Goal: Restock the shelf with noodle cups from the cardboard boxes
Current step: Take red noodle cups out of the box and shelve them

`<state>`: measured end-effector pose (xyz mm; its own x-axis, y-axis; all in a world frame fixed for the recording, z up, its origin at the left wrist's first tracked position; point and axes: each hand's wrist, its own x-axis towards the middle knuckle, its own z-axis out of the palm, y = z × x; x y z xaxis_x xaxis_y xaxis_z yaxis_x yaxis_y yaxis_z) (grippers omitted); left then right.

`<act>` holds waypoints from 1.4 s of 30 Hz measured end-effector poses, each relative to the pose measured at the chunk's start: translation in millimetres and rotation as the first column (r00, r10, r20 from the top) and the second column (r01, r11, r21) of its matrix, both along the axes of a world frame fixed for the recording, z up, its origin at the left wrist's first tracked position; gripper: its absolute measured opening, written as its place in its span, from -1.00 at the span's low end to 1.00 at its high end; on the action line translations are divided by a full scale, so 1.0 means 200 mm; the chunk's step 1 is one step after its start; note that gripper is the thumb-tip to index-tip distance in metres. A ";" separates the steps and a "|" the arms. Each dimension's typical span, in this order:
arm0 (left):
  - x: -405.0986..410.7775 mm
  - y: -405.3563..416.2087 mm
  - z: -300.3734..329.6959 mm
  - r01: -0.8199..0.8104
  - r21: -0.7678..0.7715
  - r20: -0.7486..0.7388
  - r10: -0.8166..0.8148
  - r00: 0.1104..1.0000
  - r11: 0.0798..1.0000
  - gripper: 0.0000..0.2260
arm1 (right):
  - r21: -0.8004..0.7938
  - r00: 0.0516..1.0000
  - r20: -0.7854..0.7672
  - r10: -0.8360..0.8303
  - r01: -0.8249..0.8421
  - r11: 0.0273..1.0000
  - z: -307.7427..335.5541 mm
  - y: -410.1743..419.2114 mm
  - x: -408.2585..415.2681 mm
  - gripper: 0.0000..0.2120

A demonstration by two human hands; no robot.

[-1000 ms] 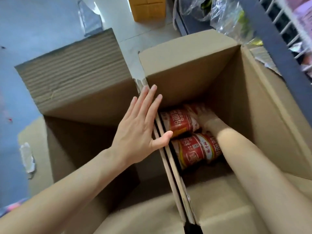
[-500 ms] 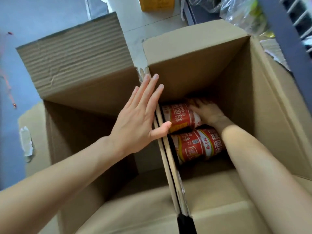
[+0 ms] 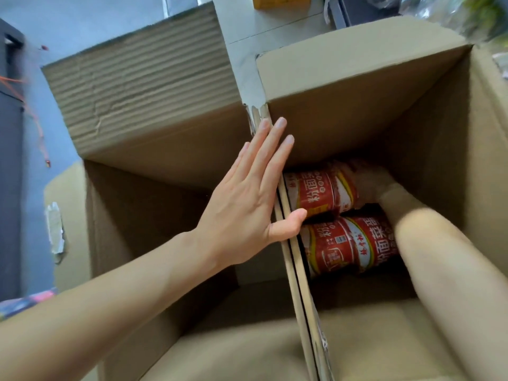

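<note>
Two red noodle cups lie on their sides at the bottom of the open right cardboard box (image 3: 357, 105): a far cup (image 3: 316, 192) and a near cup (image 3: 346, 246). My right hand (image 3: 368, 180) reaches deep into this box and sits blurred at the far cup's right end; its fingers cannot be made out. My left hand (image 3: 247, 204) presses flat, fingers straight, on the upright walls where the two boxes meet, thumb hooked over the edge. The left cardboard box (image 3: 154, 215) stands open and looks dark inside, with no cups showing.
The left box's far flap (image 3: 148, 86) stands up. A yellow box (image 3: 280, 1) sits on the pale floor beyond. Clear plastic bags (image 3: 467, 12) lie at the top right. A dark cabinet edge (image 3: 11, 160) runs along the left.
My right hand has slid from the top of the far cup toward its right end. The left hand stays pressed on the box walls. The view has moved closer.
</note>
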<state>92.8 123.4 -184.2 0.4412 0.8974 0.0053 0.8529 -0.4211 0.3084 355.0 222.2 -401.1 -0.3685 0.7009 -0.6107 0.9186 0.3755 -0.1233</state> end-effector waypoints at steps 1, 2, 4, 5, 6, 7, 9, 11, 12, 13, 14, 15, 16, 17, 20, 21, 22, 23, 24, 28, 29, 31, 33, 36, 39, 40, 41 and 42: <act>0.00 0.00 0.00 0.002 0.004 -0.002 -0.002 1.000 1.000 -0.27 | 0.017 1.000 -0.002 0.014 -0.013 1.000 0.01 0.00 0.01 0.12; 0.00 0.00 -0.01 0.003 0.006 -0.005 -0.003 1.000 1.000 -0.27 | 0.037 1.000 0.003 0.022 -0.022 0.999 0.02 -0.01 0.01 0.10; -0.01 0.00 0.00 0.006 -0.003 -0.017 -0.006 1.000 1.000 -0.26 | 0.086 0.999 0.025 0.038 -0.040 0.995 0.09 -0.05 0.01 0.08; -0.01 0.00 0.00 0.002 -0.012 -0.024 -0.002 1.000 1.000 -0.26 | 0.121 0.998 0.041 0.048 -0.053 0.991 0.14 -0.07 0.01 0.07; -0.01 0.00 0.00 -0.004 -0.025 -0.032 0.003 0.999 1.000 -0.26 | 0.192 0.997 0.034 0.074 -0.079 0.978 0.21 -0.09 0.00 0.06; -0.01 0.00 0.01 -0.011 -0.042 -0.037 0.009 0.999 0.999 -0.25 | 0.271 0.994 0.018 0.111 -0.111 0.956 0.28 -0.12 0.00 0.04; -0.01 0.00 0.03 -0.028 -0.082 -0.036 0.025 0.999 0.996 -0.24 | 0.365 0.989 0.025 0.146 -0.145 0.920 0.49 -0.17 -0.01 -0.01; 0.00 -0.01 0.06 -0.063 -0.139 -0.008 0.063 0.998 0.988 -0.25 | 0.469 0.992 0.010 0.128 -0.118 0.875 0.71 -0.24 -0.02 0.00; 0.02 -0.03 0.08 -0.096 -0.166 0.021 0.101 0.995 0.981 -0.26 | 0.515 0.995 -0.011 0.099 -0.080 0.853 0.84 -0.29 -0.02 0.02; 0.03 -0.05 0.10 -0.141 -0.193 0.071 0.157 0.985 0.971 -0.26 | 0.552 0.997 -0.055 0.054 -0.015 0.834 0.97 -0.35 -0.03 0.04; 0.05 -0.08 0.12 -0.194 -0.224 0.142 0.229 0.963 0.955 -0.26 | 0.579 0.991 -0.132 0.000 0.078 0.812 1.09 -0.42 -0.03 0.06; 0.07 -0.12 0.15 -0.246 -0.269 0.214 0.307 0.927 0.931 -0.26 | 0.589 0.967 -0.243 -0.071 0.205 0.782 1.21 -0.49 -0.03 0.09; 0.09 -0.15 0.18 -0.285 -0.327 0.274 0.379 0.884 0.901 -0.27 | 0.565 0.914 -0.374 -0.155 0.357 0.744 1.33 -0.57 -0.04 0.11; 0.10 -0.18 0.21 -0.311 -0.384 0.314 0.440 0.842 0.869 -0.29 | 0.503 0.826 -0.506 -0.248 0.516 0.693 1.45 -0.65 -0.05 0.13; 0.11 -0.23 0.34 -0.401 -0.470 0.313 0.573 0.757 0.787 -0.48 | 0.254 0.453 -0.794 -0.405 0.853 0.455 1.79 -0.89 -0.11 0.20; 0.12 -0.22 0.42 -0.415 -0.471 0.314 0.587 0.746 0.779 -0.55 | 0.144 0.311 -0.851 -0.423 0.913 0.381 1.88 -0.95 -0.12 0.21; 0.13 -0.20 0.53 -0.401 -0.471 0.346 0.583 0.735 0.786 -0.62 | 0.036 0.180 -0.896 -0.406 0.940 0.339 1.98 -1.00 -0.13 0.21; 0.16 -0.18 0.66 -0.341 -0.486 0.423 0.558 0.714 0.804 -0.68 | -0.039 0.082 -0.929 -0.360 0.948 0.317 2.07 -1.04 -0.12 0.21; 0.21 -0.17 0.82 -0.217 -0.509 0.541 0.506 0.672 0.833 -0.72 | -0.085 0.012 -0.950 -0.313 0.952 0.294 2.17 -1.08 -0.11 0.21; 0.42 -0.19 1.44 0.386 -0.341 0.873 0.137 0.469 0.857 -0.55 | -0.098 -0.071 -0.989 -0.132 0.972 0.212 2.57 -1.16 -0.04 0.14; 0.47 -0.20 1.55 0.445 -0.295 0.890 0.073 0.450 0.846 -0.51 | -0.073 -0.054 -0.993 -0.102 0.978 0.195 2.65 -1.17 -0.01 0.13; 0.60 -0.21 1.69 0.506 -0.256 0.904 0.019 0.426 0.824 -0.42 | -0.015 -0.003 -0.997 -0.075 0.988 0.155 2.78 -1.18 0.07 0.12; 0.74 -0.21 1.78 0.546 -0.244 0.922 0.017 0.387 0.802 -0.40 | 0.120 0.126 -0.988 -0.092 0.991 0.063 2.88 -1.16 0.18 0.13; 0.97 -0.19 1.82 0.557 -0.247 0.939 0.053 0.340 0.793 -0.45 | 0.261 0.231 -0.930 -0.285 0.963 -0.069 2.97 -1.08 0.36 0.14; 1.19 -0.12 1.80 0.530 -0.259 0.939 0.083 0.334 0.808 -0.47 | 0.252 0.214 -0.926 -0.311 0.964 -0.086 2.96 -0.95 0.52 0.03; 1.25 -0.09 1.78 0.518 -0.248 0.938 0.069 0.339 0.818 -0.51 | 0.254 0.209 -0.927 -0.311 0.961 -0.111 2.95 -0.90 0.57 -0.05; 1.32 -0.06 1.77 0.506 -0.245 0.928 0.049 0.370 0.827 -0.54 | 0.266 0.210 -0.924 -0.320 0.954 -0.142 2.93 -0.86 0.60 -0.13; 1.38 -0.03 1.76 0.505 -0.235 0.920 0.023 0.391 0.831 -0.56 | 0.285 0.217 -0.916 -0.338 0.944 -0.168 2.92 -0.84 0.63 -0.21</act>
